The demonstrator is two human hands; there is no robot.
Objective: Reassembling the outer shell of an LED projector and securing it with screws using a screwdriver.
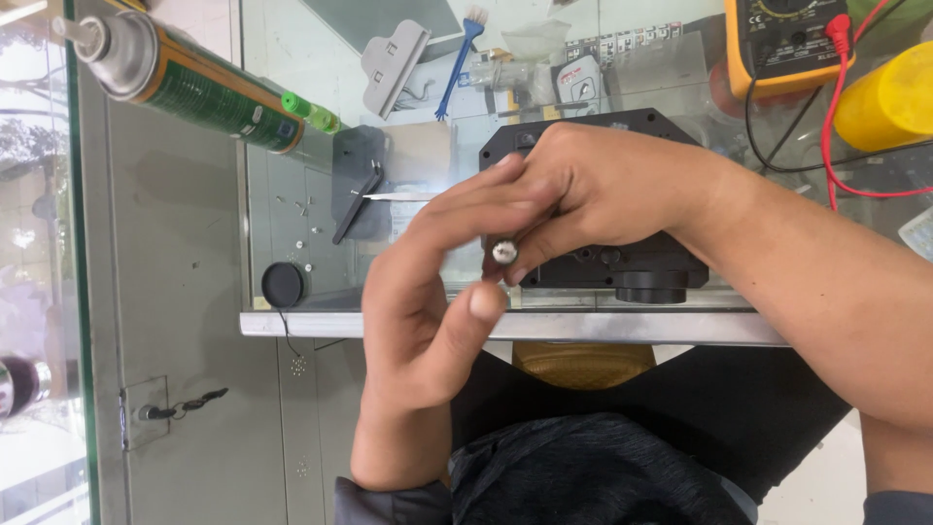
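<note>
Right at the edge of the glass counter (603, 328), seen from the head camera, both hands meet over a black camera body (622, 258). The right hand (593, 190) reaches in from the right, its fingers drawn together and pinched on a small silver-tipped part (503, 253), which sits between thumb and fingertips just in front of the camera body. The left hand (428, 292) rises from below, fingers extended and loosely together, slightly blurred, their tips meeting the right hand's; its thumb points up beside the small part. Whether the left fingers actually grip the part I cannot tell.

Further back on the counter lie a round black lens cap (283, 285) near the left corner, a black tool (357, 202) resting on a dark mat, a grey clip (391, 60), and a blue brush (457, 60). A green spray can (209, 87) lies at the upper left. A yellow multimeter (787, 41) with red lead (831, 117) stands at the upper right, just beside a yellow container (886, 97).
</note>
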